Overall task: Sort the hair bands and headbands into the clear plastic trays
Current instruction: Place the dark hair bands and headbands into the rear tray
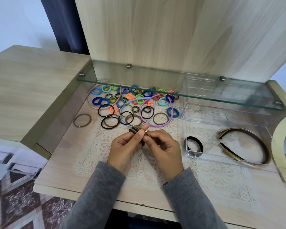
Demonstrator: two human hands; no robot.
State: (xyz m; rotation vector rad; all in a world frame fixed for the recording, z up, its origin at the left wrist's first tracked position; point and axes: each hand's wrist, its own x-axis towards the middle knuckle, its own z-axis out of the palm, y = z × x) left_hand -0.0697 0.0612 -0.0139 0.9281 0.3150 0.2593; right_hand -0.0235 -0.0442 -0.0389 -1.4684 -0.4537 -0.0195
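doily point(213, 176), left hand point(123, 150), right hand point(163, 150) pinch brown bands point(135, 129), slanted far-left

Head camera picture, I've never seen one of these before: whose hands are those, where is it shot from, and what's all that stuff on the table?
There is no machine here. A person wears a camera on the head, so you look forward and down at their own two hands. The left hand and right hand together pinch a small bunch of brown hair ties above a lace mat on a wooden table. Behind them lie a loose pile of colourful hair bands, thin black and brown ties and pastel headbands, partly under a glass shelf. To the right, a clear plastic tray holds dark headbands, with a black hair tie at its near left corner.
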